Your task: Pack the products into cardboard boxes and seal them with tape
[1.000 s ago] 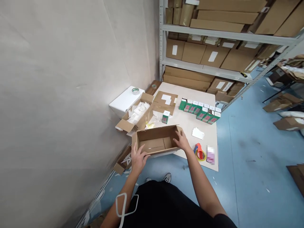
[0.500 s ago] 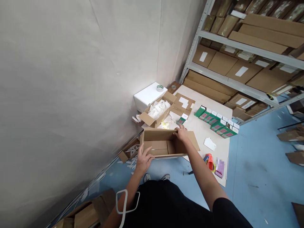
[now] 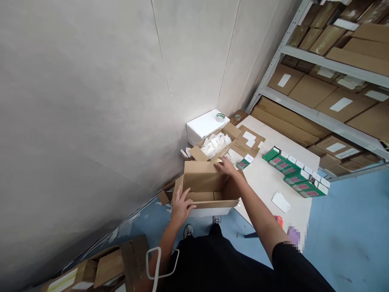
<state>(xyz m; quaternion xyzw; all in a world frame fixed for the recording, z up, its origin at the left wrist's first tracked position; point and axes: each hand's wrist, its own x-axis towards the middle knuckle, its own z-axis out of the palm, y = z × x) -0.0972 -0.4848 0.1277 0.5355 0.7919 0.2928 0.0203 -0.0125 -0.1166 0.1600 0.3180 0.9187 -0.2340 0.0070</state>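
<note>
An open cardboard box (image 3: 203, 183), bare inside and with a white outer side, is between my two hands at the table's near left edge. My left hand (image 3: 181, 207) grips its near left corner, fingers spread over the rim. At the far right corner, my right hand (image 3: 227, 166) holds the rim near the raised far flap. Just beyond stands another open carton (image 3: 199, 154) filled with white packing paper (image 3: 216, 145). A small green box (image 3: 244, 163) lies beside my right hand.
On the white table (image 3: 264, 178) are a row of green boxes (image 3: 293, 170), white cards (image 3: 281, 202), an orange tape dispenser (image 3: 278, 221) and flat cardboard (image 3: 249, 142). A tape roll (image 3: 220, 117) sits on a white box (image 3: 203, 125). Shelves (image 3: 322, 109) of cartons stand right; a wall (image 3: 106, 101) left.
The cardboard box has tipped, so its far flap stands up and more of its white near side shows. Both hands remain on it. The view has swung left.
</note>
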